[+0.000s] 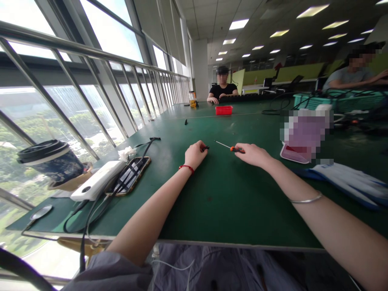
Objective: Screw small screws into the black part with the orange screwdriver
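My left hand (pixel 195 155) rests low over the green table (pixel 230 210), its fingers closed on a small black part (pixel 205 148) whose kind I cannot make out. In my right hand (pixel 252 154) is a screwdriver (pixel 233 149) with an orange and black handle and a thin metal shaft. The shaft points left and slightly away from me. Its tip is apart from the black part, a short way to the right of it. My fingers hide some of both things.
At left stand a dark cup (pixel 56 161), a white device (pixel 98 180) and a phone (pixel 130 176) with cables. A red tray (pixel 223 110) sits farther back, before a seated person. Gloves (pixel 348 180) and a teal basket (pixel 357 101) lie at right. A railing (pixel 127 91) borders the left.
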Demonstrator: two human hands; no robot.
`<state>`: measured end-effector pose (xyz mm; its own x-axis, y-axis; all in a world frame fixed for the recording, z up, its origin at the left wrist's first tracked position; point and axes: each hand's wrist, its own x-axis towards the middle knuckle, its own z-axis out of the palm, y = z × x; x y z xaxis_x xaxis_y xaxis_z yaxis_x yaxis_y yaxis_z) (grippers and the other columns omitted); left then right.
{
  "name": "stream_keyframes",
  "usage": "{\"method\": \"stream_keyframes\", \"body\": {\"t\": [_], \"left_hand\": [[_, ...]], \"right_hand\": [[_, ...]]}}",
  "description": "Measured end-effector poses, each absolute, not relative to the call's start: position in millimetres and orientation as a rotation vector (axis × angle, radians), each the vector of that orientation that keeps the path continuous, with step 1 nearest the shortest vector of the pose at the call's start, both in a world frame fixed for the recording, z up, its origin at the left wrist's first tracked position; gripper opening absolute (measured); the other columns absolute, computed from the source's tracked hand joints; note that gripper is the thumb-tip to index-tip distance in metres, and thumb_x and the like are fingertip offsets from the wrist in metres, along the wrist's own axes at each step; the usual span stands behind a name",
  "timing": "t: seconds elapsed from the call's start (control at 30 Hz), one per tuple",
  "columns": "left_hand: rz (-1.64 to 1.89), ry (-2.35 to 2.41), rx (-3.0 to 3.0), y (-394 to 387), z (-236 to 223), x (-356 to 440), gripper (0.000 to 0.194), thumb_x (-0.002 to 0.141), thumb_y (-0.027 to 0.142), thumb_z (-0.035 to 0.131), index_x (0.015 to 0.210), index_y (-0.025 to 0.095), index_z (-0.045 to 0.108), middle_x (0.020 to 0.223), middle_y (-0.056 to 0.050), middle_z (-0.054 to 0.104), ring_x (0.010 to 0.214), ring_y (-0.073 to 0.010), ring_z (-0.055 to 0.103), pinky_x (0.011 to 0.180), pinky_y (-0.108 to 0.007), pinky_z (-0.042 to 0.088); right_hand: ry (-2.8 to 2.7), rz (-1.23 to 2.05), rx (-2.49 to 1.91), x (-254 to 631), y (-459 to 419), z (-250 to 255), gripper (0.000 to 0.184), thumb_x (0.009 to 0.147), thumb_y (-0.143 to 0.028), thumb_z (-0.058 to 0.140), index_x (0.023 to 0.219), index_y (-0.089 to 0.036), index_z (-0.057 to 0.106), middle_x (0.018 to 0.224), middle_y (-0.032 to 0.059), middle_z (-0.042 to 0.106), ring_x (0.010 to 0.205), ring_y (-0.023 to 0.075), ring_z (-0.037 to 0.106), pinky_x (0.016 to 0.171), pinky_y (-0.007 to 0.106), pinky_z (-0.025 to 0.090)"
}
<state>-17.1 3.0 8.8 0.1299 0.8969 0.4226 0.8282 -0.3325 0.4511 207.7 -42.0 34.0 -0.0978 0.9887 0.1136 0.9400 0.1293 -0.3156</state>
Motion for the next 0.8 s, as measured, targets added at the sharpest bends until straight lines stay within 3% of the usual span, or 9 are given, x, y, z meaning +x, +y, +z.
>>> {"method": "stream_keyframes", "body": {"t": [0.23,0.4,0.53,0.8], "left_hand": [[1.069,1.568,2.170,13.3,0.6,-18.1,0.010,0.075,0.023,0.061,0.084,0.018,0.062,0.086,-0.003,0.070,0.078,-0.0156,0.063,0.073,-0.027,0.051],[1.037,1.328,2.240,7.6,-1.1,-7.1,0.008,0.075,0.021,0.062,0.083,0.018,0.064,0.087,-0.002,0.071,0.079,-0.0143,0.063,0.078,-0.027,0.051],[0.998,1.165,2.295,3.8,-1.5,-1.8,0.011,0.075,0.019,0.061,0.085,0.017,0.065,0.085,-0.001,0.071,0.075,-0.0127,0.062,0.074,-0.025,0.050],[0.992,1.093,2.278,1.7,-2.4,3.9,0.014,0.075,0.024,0.064,0.085,0.014,0.067,0.080,-0.002,0.069,0.074,-0.0128,0.061,0.072,-0.025,0.049]], "right_hand": [[-2.012,0.158,-1.938,205.4,-33.4,19.9,0.022,0.076,-0.030,0.053,0.095,-0.021,0.061,0.093,0.0095,0.066,0.076,0.0211,0.059,0.054,0.028,0.038],[-1.958,0.218,-1.875,195.0,-33.4,18.0,0.033,0.082,-0.025,0.049,0.115,-0.022,0.051,0.092,0.0065,0.065,0.071,0.0180,0.059,0.056,0.026,0.038],[-2.045,0.187,-1.677,192.8,-29.1,11.9,0.019,0.088,-0.024,0.043,0.100,-0.025,0.058,0.094,0.0049,0.064,0.080,0.0179,0.059,0.063,0.026,0.040],[-2.122,0.110,-1.565,187.1,-31.7,8.3,0.023,0.081,-0.038,0.059,0.099,-0.025,0.064,0.097,0.0040,0.060,0.086,0.0194,0.059,0.063,0.026,0.040]]}}
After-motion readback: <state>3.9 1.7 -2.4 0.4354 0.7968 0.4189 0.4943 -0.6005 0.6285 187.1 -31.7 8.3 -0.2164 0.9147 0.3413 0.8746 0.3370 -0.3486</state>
